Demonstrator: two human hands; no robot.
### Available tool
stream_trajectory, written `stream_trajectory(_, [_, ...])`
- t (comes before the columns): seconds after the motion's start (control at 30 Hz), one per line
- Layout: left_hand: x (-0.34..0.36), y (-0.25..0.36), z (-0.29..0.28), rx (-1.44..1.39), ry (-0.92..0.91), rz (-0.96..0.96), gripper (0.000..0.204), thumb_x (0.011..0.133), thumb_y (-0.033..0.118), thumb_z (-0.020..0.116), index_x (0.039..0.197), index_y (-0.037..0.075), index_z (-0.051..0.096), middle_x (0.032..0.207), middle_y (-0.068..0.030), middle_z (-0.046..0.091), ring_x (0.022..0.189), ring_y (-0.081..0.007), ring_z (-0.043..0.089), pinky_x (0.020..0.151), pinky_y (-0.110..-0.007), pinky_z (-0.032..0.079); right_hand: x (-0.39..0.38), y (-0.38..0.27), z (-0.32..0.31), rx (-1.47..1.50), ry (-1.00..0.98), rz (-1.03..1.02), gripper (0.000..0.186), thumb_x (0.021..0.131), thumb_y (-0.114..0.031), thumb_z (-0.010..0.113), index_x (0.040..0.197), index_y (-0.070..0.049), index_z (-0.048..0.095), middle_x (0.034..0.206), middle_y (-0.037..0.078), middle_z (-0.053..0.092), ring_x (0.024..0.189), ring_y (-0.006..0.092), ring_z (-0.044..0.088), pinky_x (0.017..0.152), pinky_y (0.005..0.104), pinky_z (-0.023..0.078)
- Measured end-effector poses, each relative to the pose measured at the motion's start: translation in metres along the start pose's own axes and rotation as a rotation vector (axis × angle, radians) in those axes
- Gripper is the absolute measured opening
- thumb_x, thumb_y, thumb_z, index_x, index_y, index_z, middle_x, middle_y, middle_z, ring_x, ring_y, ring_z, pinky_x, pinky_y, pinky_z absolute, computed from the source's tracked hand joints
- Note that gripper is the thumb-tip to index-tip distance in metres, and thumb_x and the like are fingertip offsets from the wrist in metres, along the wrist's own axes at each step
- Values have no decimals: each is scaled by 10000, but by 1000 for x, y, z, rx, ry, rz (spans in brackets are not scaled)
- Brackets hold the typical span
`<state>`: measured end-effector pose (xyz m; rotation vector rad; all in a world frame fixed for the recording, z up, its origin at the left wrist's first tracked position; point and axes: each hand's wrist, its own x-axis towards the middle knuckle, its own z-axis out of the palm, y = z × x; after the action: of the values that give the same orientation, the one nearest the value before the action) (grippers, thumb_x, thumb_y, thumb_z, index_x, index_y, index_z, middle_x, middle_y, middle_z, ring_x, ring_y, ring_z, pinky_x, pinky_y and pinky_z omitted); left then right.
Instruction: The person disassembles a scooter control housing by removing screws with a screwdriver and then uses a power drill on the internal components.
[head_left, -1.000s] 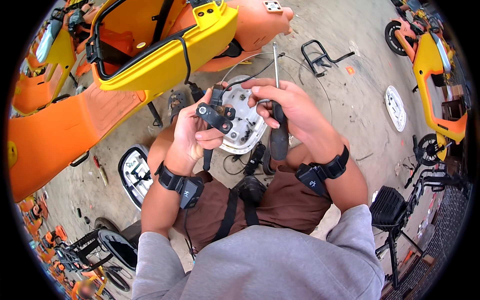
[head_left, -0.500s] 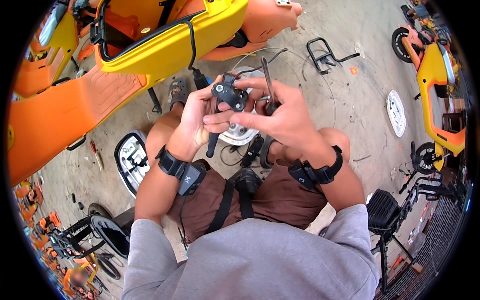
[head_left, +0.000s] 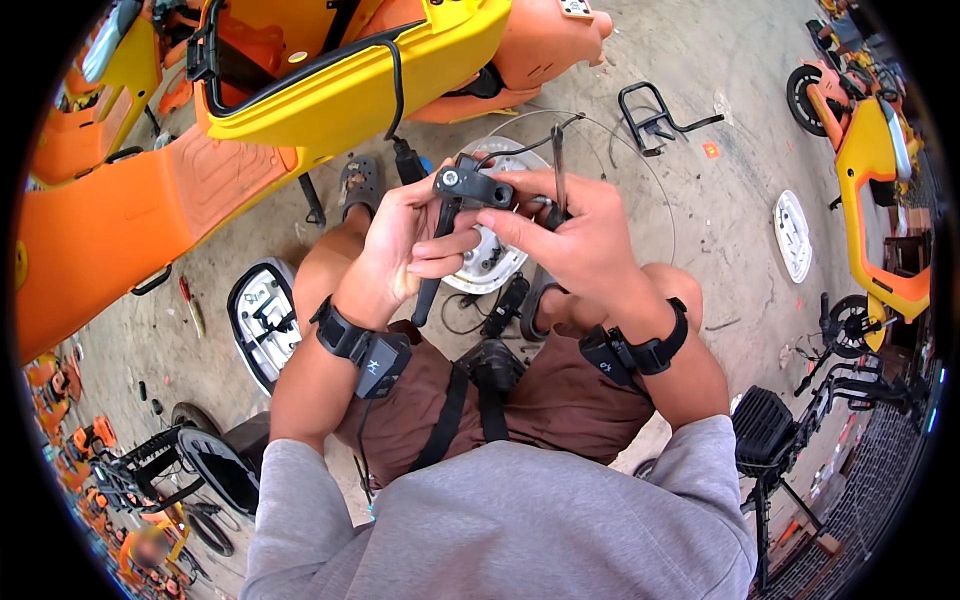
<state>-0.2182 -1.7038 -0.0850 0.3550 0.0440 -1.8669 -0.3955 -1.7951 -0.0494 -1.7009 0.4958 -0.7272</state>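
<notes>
A black brake lever (head_left: 449, 215) with a clamp bracket is held up in front of me by my left hand (head_left: 385, 245), its fingers wrapped round the lever near the bracket. My right hand (head_left: 590, 230) pinches the bracket's right end between thumb and fingers. A slim dark tool shaft (head_left: 558, 165) also sticks up out of that hand; its handle end is mostly covered, so I cannot tell its exact kind. From the bracket a short black cable (head_left: 530, 147) curves away to the right. Below the hands lies a white oval shell (head_left: 507, 277) with small dark parts on it.
An orange and yellow scooter body (head_left: 350, 110) stands at the upper left. A black bent-tube frame (head_left: 640, 120) and a white oval cover (head_left: 793, 237) lie on the floor. Another white shell (head_left: 262, 310) is by my left knee, near a red-handled screwdriver (head_left: 190, 300).
The brake lever's bracket has turned, so a round hole at its right end now shows. My right hand has shifted slightly right, its thumb higher against the bracket.
</notes>
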Motion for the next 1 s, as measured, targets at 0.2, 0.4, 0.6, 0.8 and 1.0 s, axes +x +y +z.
stream_trajectory(0.2, [2, -11, 19, 495, 291, 299, 475, 1009, 193, 339, 1480, 147, 297, 1107, -121, 584, 689, -220, 590, 454, -315, 492, -1, -2, 6, 81, 32, 125, 301, 805, -137, 762, 1054, 16, 693, 811, 96, 689, 674, 114, 629, 608, 265, 492])
stream_trajectory(0.4, [0, -21, 23, 1117, 299, 747, 807, 862, 44, 489, 1547, 183, 84, 1471, -184, 325, 1103, -258, 568, 650, -303, 578, 7, 3, -5, -87, 84, 57, 302, 802, -99, 769, 1066, 23, 685, 810, 49, 685, 706, 55, 585, 628, 235, 486])
stream_trajectory(0.6, [10, -29, 24, 1758, 356, 1208, 749, 770, -73, 671, 1439, 99, 381, 1387, -167, 471, 1191, -278, 543, 841, -318, 518, 5, -3, -9, -95, 77, 46, 264, 813, -145, 733, 995, 38, 676, 757, 93, 657, 624, 119, 593, 574, 271, 468])
stream_trajectory(0.8, [8, -23, 25, 1864, 297, 1329, 515, 706, -89, 740, 1194, 36, 634, 1243, -171, 583, 1011, -308, 646, 815, -344, 547, 8, 5, -3, -90, 79, 114, 267, 811, -101, 761, 1036, 23, 689, 792, 35, 666, 699, 53, 580, 621, 233, 491])
stream_trajectory(1.0, [7, -18, 23, 1966, 233, 1402, 484, 673, -21, 769, 1140, 46, 661, 1180, -159, 624, 825, -271, 683, 676, -327, 567, 0, 2, -3, -100, 124, 189, 319, 780, -116, 775, 1054, 26, 692, 852, 51, 713, 658, 84, 602, 616, 242, 500])
